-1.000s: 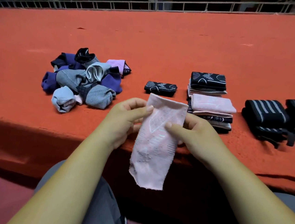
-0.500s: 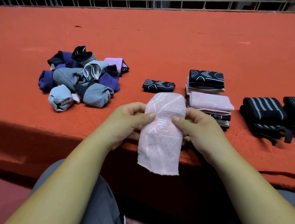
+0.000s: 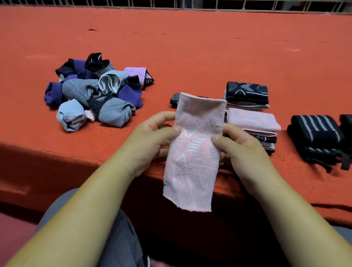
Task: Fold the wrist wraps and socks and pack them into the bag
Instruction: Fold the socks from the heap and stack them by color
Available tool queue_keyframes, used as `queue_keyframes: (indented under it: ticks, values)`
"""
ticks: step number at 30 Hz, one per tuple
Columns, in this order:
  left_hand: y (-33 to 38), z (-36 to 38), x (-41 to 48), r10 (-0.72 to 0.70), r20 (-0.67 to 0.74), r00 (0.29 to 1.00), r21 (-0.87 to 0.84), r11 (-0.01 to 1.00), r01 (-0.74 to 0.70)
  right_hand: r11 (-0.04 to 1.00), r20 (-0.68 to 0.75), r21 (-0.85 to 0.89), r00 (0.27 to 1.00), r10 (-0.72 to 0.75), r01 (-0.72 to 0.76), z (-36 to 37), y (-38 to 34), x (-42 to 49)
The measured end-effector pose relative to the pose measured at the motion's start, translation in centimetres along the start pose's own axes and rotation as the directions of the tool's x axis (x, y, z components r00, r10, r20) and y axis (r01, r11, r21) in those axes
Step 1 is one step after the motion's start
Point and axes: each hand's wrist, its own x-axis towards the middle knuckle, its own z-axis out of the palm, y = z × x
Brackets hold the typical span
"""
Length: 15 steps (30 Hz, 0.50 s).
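Grey trouser cloth (image 3: pixel 122 252) is showing nearest, with both forearms reaching forward over it. Just past them the left hand (image 3: pixel 151 139) and right hand (image 3: pixel 242 148) are holding the pink wrap (image 3: pixel 191 162) between them, in the air over the near edge of the tabletop (image 3: pixel 199 50). Each hand is pinching one side edge, thumb in front and the other fingers (image 3: pixel 163 116) curling behind, roughly a third of the way down.

The wrap's long axis is running near to far. Its shorter upper end is standing up above the fingers and its longer lower end is hanging free toward the lap. Both hands are sitting equally close to it, one per side, so I judge the coming move to be a fold across the middle, bringing one end to meet the other.

Compared with a second ago, the wrap is sitting higher and squarer. Then it was hanging skewed, with nearly all its length below the hands.

Beyond, folded stacks (image 3: pixel 253 123) are lying just behind the right hand, striped black wraps (image 3: pixel 315 132) are lying further right, and a loose sock pile (image 3: pixel 93 92) is lying well to the left. No bag is showing.
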Motion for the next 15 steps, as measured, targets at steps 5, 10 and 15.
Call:
queue_keyframes:
  ticks: [5, 10, 15]
  values:
    - [0.34, 0.40, -0.10, -0.070, 0.039, 0.997, -0.116, 0.991, 0.074, 1.000, -0.026, 0.003, 1.000, -0.001, 0.001, 0.34, -0.31, -0.02]
    - [0.67, 0.29, -0.33, -0.071, 0.083, 0.994, -0.177, 0.981, 0.084, 0.994, -0.023, 0.090, 0.998, 0.056, -0.054, 0.45, -0.62, -0.19]
    - [0.79, 0.05, -0.50, -0.063, 0.054, 0.997, -0.140, 0.988, 0.070, 0.975, 0.068, 0.178, 0.990, 0.124, -0.134, 0.27, -0.51, 0.22]
